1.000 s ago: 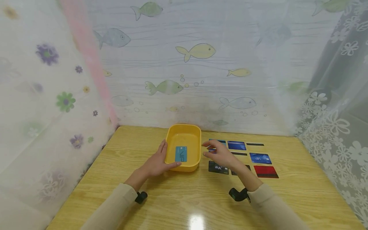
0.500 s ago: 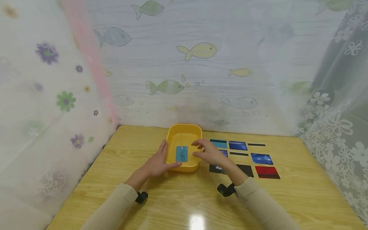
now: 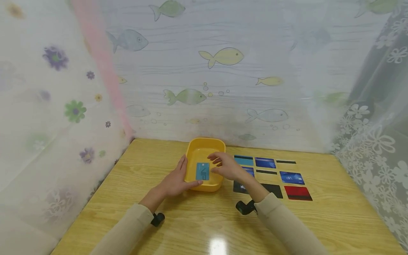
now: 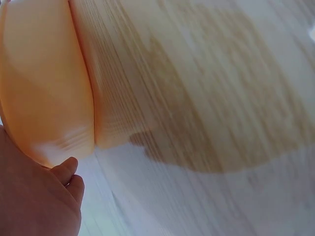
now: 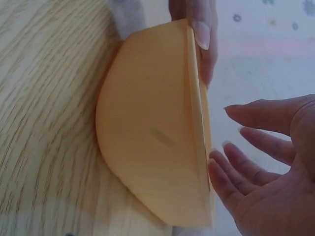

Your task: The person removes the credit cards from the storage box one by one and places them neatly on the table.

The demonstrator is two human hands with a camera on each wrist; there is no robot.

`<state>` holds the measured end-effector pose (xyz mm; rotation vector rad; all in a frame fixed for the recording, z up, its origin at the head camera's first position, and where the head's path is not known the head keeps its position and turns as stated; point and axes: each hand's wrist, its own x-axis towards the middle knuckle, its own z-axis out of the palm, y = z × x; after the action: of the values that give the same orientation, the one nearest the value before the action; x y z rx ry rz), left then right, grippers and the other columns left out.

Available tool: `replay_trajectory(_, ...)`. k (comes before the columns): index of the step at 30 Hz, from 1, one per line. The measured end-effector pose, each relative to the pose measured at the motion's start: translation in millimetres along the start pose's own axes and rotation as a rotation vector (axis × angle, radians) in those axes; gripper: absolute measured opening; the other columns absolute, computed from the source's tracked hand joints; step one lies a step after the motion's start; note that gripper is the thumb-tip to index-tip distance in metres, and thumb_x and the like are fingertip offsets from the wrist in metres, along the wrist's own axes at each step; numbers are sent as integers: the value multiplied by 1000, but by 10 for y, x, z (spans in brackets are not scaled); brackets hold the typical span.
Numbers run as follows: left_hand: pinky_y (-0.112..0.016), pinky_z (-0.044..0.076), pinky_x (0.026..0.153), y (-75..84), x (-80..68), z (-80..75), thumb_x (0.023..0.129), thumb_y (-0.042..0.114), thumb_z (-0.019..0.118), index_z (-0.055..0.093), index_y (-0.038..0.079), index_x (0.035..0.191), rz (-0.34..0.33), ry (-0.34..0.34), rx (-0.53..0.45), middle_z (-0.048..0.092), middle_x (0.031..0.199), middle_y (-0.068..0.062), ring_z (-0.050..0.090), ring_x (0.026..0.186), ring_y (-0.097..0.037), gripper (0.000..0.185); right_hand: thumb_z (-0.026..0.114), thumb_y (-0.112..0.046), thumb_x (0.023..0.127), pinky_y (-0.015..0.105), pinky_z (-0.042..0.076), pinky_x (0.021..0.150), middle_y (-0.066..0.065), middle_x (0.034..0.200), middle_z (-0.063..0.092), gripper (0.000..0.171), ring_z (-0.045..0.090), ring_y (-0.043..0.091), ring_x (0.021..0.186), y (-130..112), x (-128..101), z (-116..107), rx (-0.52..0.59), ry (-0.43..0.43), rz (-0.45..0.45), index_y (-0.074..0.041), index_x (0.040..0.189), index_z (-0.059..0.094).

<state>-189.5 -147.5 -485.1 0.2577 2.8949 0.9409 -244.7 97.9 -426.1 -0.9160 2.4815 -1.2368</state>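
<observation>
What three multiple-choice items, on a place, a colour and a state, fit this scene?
1. Where does the blue card lie?
A. in the tray
B. on the table
C. in the left hand

2. What colour is the tray?
A. red
B. yellow
C. green

3. How is the right hand?
A. a fist
B. gripping a card
C. fingers relaxed, holding nothing

Answers:
1. A, it rests on the tray's floor.
2. B, its walls are yellow.
3. C, the wrist view shows the fingers spread and the palm bare.
</observation>
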Motion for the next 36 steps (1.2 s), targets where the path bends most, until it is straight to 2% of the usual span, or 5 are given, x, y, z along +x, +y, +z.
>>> replay_trajectory(9,-53,45,109,-8,-10,15,83,82,59,-1,7,165,14,-14,-16,-5,173,-9,49,137,-39,126,70,3,91,55,45,108,26,143,52,54,53,46,128,-11,168,138,145,-79,36,0,143,53)
replay_trajectory(14,-52,44,110,-3,-17,2,83,83,58,-2,7,165,14,-23,-18,-7,172,-8,47,139,-39,127,71,4,90,54,45,108,25,147,50,60,51,45,131,-15,232,200,152,-100,64,-1,146,50)
replay_trajectory(25,-50,49,104,-4,8,-34,85,83,55,-2,5,164,34,-22,5,-7,172,-10,54,133,-39,124,80,-3,84,53,42,110,25,151,43,78,44,41,136,-5,411,359,-146,-134,120,3,152,42)
replay_trajectory(30,-49,49,104,-16,21,-27,85,83,54,-1,6,165,34,-19,12,-7,173,-9,53,133,-39,124,83,-8,83,53,46,105,26,152,39,82,41,42,136,42,479,470,-253,-135,197,0,153,41)
replay_trajectory(36,-49,48,106,-34,16,-7,85,84,54,-3,7,165,31,-25,15,-7,173,-9,51,136,-39,125,82,-16,86,59,39,109,26,152,39,78,37,43,138,29,503,531,-335,-162,304,0,152,44)
